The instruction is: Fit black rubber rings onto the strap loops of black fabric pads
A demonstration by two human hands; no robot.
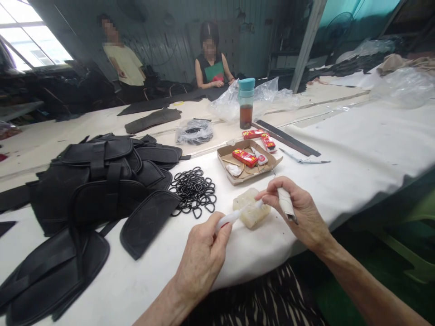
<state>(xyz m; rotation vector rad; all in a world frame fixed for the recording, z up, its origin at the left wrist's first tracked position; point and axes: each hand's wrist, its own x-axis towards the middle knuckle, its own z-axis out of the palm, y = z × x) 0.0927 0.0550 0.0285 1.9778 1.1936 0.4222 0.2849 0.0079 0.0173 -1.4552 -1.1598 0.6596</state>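
My left hand is closed around a small white glue bottle, its narrow nozzle pointing right. Fingers of my right hand pinch a small white cap close to that nozzle. Tucked in the same hand is an awl with a white-wrapped handle and a thin tip pointing up and away. Beneath both hands sits a yellowish, translucent block on the white-covered table. Left of the block lies a pile of black D-rings.
Black padded pieces with straps are heaped on the left. A cardboard tray holds a red box and another glue bottle. Behind it stand a drink bottle and dark strips. Two people are across the table.
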